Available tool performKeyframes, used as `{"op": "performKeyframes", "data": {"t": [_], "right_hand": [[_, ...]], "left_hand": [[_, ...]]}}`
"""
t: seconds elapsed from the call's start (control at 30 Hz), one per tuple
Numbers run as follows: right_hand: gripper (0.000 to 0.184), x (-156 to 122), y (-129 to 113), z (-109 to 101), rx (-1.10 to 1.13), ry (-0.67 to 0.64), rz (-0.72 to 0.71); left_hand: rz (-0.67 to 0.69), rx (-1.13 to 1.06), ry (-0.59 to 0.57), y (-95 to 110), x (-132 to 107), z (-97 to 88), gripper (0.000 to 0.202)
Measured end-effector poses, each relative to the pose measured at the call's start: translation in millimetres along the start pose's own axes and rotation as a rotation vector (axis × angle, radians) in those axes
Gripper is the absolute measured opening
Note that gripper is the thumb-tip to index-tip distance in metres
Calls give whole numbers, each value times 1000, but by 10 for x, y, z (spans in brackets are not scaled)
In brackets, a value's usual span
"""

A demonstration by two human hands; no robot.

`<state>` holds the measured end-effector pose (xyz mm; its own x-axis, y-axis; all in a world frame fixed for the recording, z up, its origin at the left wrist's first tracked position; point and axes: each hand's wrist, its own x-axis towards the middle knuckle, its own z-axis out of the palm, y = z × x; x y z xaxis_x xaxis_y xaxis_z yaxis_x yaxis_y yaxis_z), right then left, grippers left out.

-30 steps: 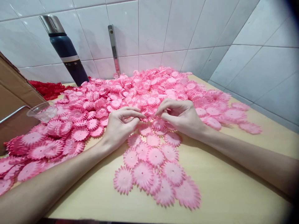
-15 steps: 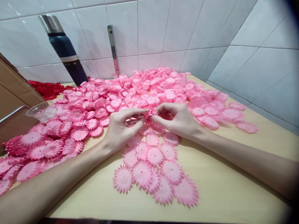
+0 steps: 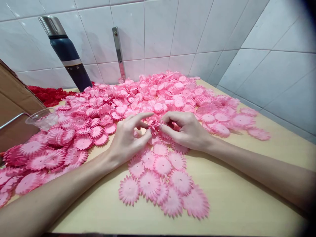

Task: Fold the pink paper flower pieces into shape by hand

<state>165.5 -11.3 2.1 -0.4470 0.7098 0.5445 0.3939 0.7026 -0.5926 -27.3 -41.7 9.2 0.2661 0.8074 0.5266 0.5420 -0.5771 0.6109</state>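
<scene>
Between my two hands sits a small darker pink artificial flower [image 3: 154, 121], its petals bunched together. My right hand [image 3: 185, 126] pinches it between thumb and forefinger, the other fingers curled in. My left hand [image 3: 130, 135] closes on its left edge with the thumb and a bent finger, while the forefinger is raised above it. Where the fingertips meet the flower is partly hidden. Below my hands, several flat pink petal discs [image 3: 163, 165] with fringed edges and a small centre hole lie overlapping on the table [image 3: 237, 197].
A large heap of pink petal discs [image 3: 81, 121] spreads behind and to the left. Red petals [image 3: 48, 95] lie at the back left, near a dark blue bottle [image 3: 70, 62]. A clear plastic cup [image 3: 41, 119] and a cardboard box [image 3: 17, 102] stand at left. Tiled walls close off the back and right.
My left fingers have spread apart, the forefinger lifting and the thumb dropping a little, so more of the flower shows. The right hand keeps its pinch.
</scene>
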Motion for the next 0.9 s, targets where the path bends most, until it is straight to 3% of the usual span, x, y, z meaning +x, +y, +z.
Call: {"op": "performKeyframes", "data": {"t": [0.2,0.47,0.7,0.9], "right_hand": [[17,1,7,22,-64,20,-25],[17,10,7,6,84,101,147],[14,-5,18,18,66,46,-47],[15,-9,6,27,16,12,-97]], "left_hand": [[-98,-34,39,38,27,-1,35],[-158,-144,107,-22,55,45,25],[-62,2,-17,27,35,12,31],[-34,46,-79,30,27,23,32]]}}
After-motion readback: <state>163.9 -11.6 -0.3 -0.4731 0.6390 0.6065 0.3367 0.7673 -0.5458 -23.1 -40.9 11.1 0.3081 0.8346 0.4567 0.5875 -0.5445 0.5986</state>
